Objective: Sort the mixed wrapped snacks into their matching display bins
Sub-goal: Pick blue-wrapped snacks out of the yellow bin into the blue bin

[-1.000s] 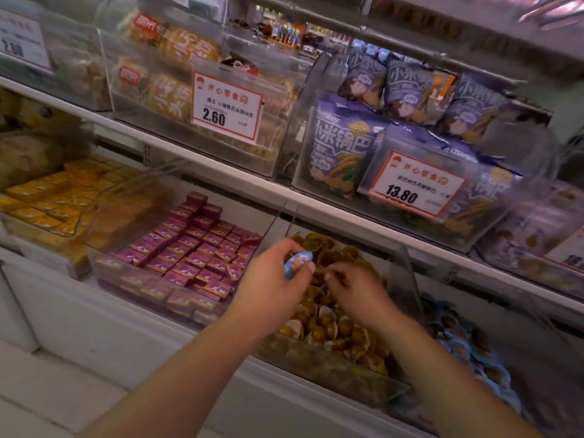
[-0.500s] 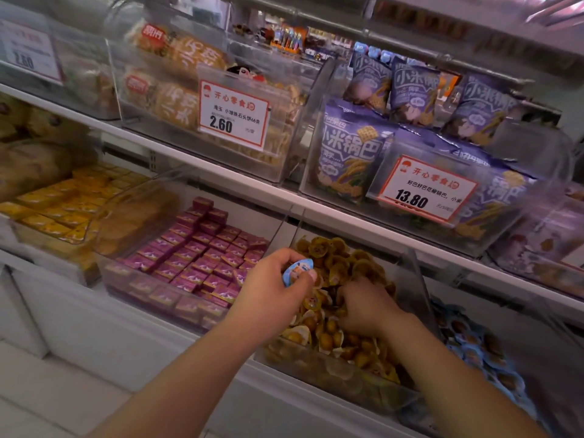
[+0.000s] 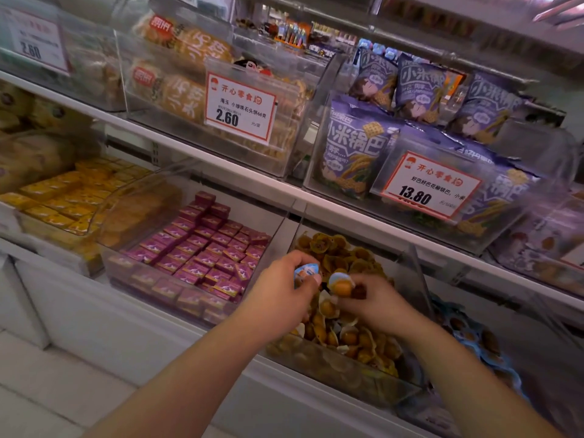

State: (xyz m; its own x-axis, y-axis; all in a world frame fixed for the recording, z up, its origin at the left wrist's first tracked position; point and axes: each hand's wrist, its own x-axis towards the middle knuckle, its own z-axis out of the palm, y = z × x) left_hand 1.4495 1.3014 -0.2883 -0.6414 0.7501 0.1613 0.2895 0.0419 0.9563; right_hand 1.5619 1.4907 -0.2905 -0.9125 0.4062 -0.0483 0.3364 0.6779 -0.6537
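Up out of the brown-snack bin comes my right hand, pinching a blue-wrapped snack. My left hand pinches another blue-wrapped piece. Their blue-snack bin lies right, nearer my right hand.

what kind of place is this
Most likely a snack shop: shelves of clear bins filled with wrapped snacks, printed price tags on the bins, and bagged snacks stocked above.

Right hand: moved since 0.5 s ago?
Yes. The right hand has come up out of the brown-snack bin, now pinching a blue-topped snack beside the left hand.
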